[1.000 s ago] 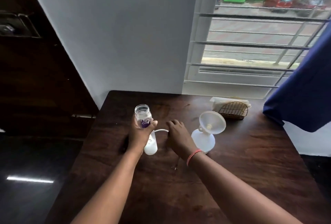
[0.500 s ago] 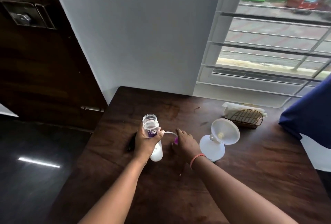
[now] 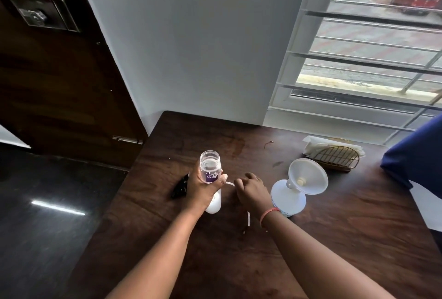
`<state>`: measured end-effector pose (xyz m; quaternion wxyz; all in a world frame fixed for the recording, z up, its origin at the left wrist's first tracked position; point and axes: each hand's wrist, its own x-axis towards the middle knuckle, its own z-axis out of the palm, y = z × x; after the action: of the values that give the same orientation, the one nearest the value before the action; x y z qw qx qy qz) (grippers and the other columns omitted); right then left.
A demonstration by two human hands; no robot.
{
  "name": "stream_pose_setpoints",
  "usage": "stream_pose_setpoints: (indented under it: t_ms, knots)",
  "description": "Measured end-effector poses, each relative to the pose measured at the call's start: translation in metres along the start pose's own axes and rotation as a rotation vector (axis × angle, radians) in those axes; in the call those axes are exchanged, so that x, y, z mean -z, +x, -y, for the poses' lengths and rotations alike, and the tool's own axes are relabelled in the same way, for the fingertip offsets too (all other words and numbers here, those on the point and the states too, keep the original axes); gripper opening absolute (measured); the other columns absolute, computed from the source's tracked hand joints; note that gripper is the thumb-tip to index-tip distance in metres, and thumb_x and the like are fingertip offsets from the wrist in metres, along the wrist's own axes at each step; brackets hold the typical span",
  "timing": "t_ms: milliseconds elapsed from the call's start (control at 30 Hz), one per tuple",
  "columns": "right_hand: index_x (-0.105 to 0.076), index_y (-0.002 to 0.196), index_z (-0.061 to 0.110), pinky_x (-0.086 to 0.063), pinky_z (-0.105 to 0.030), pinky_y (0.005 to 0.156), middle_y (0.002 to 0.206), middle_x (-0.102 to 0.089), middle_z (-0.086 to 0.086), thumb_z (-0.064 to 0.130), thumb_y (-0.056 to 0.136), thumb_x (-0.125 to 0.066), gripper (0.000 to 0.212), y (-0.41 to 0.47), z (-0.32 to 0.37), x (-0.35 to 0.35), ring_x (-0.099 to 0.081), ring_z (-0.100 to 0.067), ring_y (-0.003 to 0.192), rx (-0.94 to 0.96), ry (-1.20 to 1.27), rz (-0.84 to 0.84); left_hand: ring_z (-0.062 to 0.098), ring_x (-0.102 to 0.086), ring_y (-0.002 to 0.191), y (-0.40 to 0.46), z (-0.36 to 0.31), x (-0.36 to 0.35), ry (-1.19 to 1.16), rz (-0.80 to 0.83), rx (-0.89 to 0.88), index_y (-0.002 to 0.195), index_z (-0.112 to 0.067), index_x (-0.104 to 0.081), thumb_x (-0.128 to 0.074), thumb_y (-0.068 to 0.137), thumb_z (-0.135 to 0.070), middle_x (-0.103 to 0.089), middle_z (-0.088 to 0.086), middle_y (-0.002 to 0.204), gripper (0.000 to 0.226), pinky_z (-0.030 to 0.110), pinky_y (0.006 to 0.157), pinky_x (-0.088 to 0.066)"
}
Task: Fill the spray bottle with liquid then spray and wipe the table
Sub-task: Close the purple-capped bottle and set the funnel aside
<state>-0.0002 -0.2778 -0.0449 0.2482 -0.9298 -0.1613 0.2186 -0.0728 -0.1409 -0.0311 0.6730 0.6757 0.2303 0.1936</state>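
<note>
My left hand [image 3: 203,187] grips a small spray bottle [image 3: 210,167] upright on the dark wooden table [image 3: 334,239]. The bottle has a clear top, a purple label, a white base and an open mouth with no sprayer on it. Just right of it my right hand [image 3: 251,193] is closed, knuckles up, on the sprayer tube [image 3: 248,218], a thin white tube that curves out on both sides of the fist. The sprayer's head is hidden under my fingers. A white bottle [image 3: 287,199] with a translucent funnel [image 3: 308,179] tilted in its neck stands right of that hand.
A black object [image 3: 179,187] lies on the table just left of my left hand. A gold wire holder with paper napkins [image 3: 334,155] stands at the back right. Blue cloth [image 3: 416,155] hangs over the right edge. A wall, a barred window and a dark door lie beyond.
My view has dropped and shifted. Both hands stay at the bottle and tube. A purple bit that showed under my right fingers half a second ago is now covered.
</note>
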Motion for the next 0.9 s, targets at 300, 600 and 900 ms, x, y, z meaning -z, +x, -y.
stream_pose_setpoints:
  t_ms: [300, 600, 900]
  knots:
    - [-0.055, 0.08, 0.015, -0.042, -0.042, 0.089, 0.101, -0.053, -0.016, 0.027, 0.094, -0.031, 0.031, -0.008, 0.003, 0.003, -0.048, -0.037, 0.102, -0.081, 0.132, 0.0, 0.018, -0.068, 0.086, -0.007, 0.003, 0.003, 0.011, 0.043, -0.01, 0.105, 0.0, -0.063, -0.083, 0.059, -0.031, -0.071, 0.01, 0.093, 0.058, 0.033, 0.082, -0.055]
    - [-0.054, 0.081, 0.011, -0.043, -0.042, 0.09, 0.108, -0.056, -0.019, 0.018, 0.095, -0.031, 0.028, 0.001, 0.002, 0.001, -0.049, -0.038, 0.108, -0.136, 0.121, -0.062, 0.019, -0.069, 0.091, -0.018, 0.007, 0.001, 0.085, 0.045, -0.065, 0.105, -0.014, -0.061, -0.08, 0.058, -0.036, -0.072, 0.003, 0.096, 0.056, 0.036, 0.088, -0.053]
    - [-0.069, 0.104, 0.015, -0.048, -0.04, 0.093, 0.114, -0.053, -0.013, 0.01, 0.088, -0.044, 0.03, 0.005, -0.008, 0.001, -0.055, -0.038, 0.104, -0.068, -0.064, -0.038, 0.022, -0.068, 0.091, -0.026, 0.01, 0.001, 0.102, 0.011, -0.07, 0.104, -0.01, -0.062, -0.078, 0.059, -0.035, -0.071, 0.005, 0.095, 0.054, 0.039, 0.09, -0.053]
